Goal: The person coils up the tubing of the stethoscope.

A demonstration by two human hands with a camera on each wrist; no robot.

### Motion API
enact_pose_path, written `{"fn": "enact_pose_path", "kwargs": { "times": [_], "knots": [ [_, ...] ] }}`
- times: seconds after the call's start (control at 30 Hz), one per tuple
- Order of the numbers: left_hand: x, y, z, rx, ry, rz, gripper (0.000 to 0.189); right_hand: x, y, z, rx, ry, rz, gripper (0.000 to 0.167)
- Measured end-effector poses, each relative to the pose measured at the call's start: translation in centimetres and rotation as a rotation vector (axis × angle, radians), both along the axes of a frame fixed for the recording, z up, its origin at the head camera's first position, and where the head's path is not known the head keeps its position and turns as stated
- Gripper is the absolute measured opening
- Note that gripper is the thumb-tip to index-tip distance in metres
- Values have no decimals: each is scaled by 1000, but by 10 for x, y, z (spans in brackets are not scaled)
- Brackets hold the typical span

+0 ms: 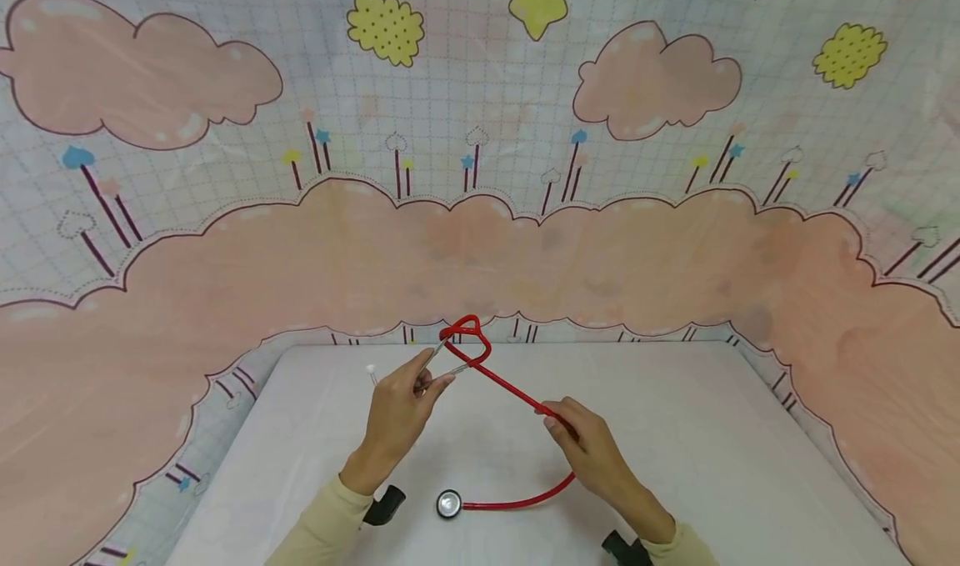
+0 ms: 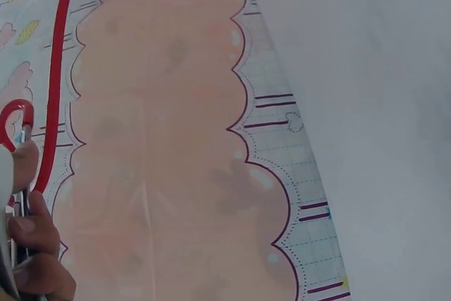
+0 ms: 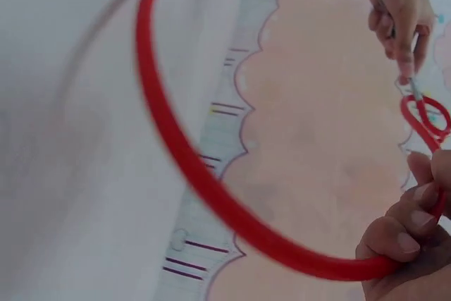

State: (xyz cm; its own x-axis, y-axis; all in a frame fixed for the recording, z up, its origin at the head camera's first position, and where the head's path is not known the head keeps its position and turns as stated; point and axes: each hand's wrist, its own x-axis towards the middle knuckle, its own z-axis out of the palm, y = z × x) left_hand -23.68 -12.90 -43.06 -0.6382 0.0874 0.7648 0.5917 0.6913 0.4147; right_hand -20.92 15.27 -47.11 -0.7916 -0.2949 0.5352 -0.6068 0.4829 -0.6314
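A red stethoscope is stretched between both hands above the white table. My left hand grips its metal ear tubes, and an ear tip sticks out left of the fingers. Beyond that hand, the red tubing is looped over itself. My right hand holds the single tube lower down, fingers curled round it, as the right wrist view also shows. From there the tube curves away to the round chest piece, which is near the front of the table. The left wrist view catches only the left fingers at its edge.
The white tabletop spreads under both hands. Behind and around it hangs a cloth printed with clouds and stars. A black wrist strap piece shows at the left sleeve, another at the right.
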Motion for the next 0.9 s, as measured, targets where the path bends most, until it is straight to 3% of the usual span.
{"fn": "enact_pose_path", "kwargs": {
  "times": [0.13, 0.3, 0.6, 0.9],
  "knots": [
    [5, 1, 3, -41, -3, 53, 47, 6, 2, 10, 51, 114, 24, 16],
    [10, 2, 8, -100, 47, 74, 45, 15, 5, 27, 73, 220, 61, 16],
    [12, 3, 4, -179, 51, 59, 47, 18, 10, 54, 147, 316, 91, 17],
    [13, 8, 2, -222, 1, -10, 48, 12, 13, 69, 181, 409, 138, 13]
  ]
}}
